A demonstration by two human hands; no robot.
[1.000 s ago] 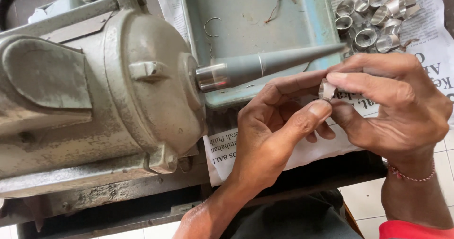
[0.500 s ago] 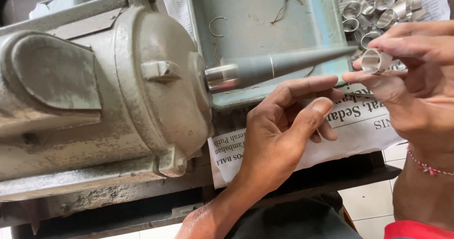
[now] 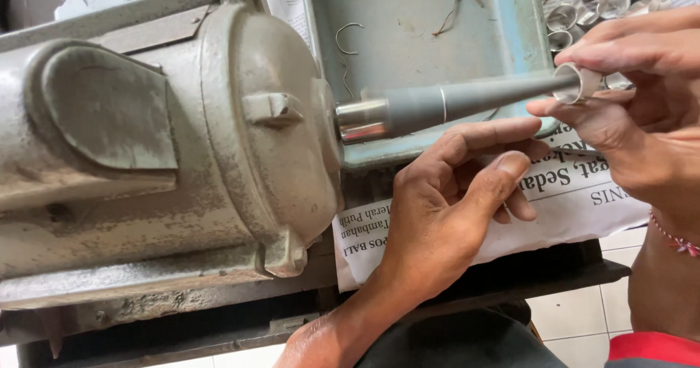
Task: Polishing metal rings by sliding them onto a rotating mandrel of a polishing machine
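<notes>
A large grey motor (image 3: 160, 142) fills the left, with a tapered grey spindle (image 3: 452, 102) sticking out to the right. My right hand (image 3: 642, 113) pinches a small silver ring (image 3: 577, 82) at the spindle's thin tip, the ring sitting over the point. My left hand (image 3: 452, 200) hovers just below the spindle with fingers loosely curled and thumb extended, holding nothing. A red thread bracelet (image 3: 674, 238) circles my right wrist.
A blue-grey metal tray (image 3: 423, 18) behind the spindle holds bits of wire. Several silver rings (image 3: 605, 7) are piled at the top right on newspaper (image 3: 576, 193). The dark bench edge (image 3: 583, 273) and white tiled floor (image 3: 576, 317) lie below.
My right hand has carried the ring up and right from beside my left fingers onto the spindle tip. The view has shifted closer, and my left hand has stayed under the spindle.
</notes>
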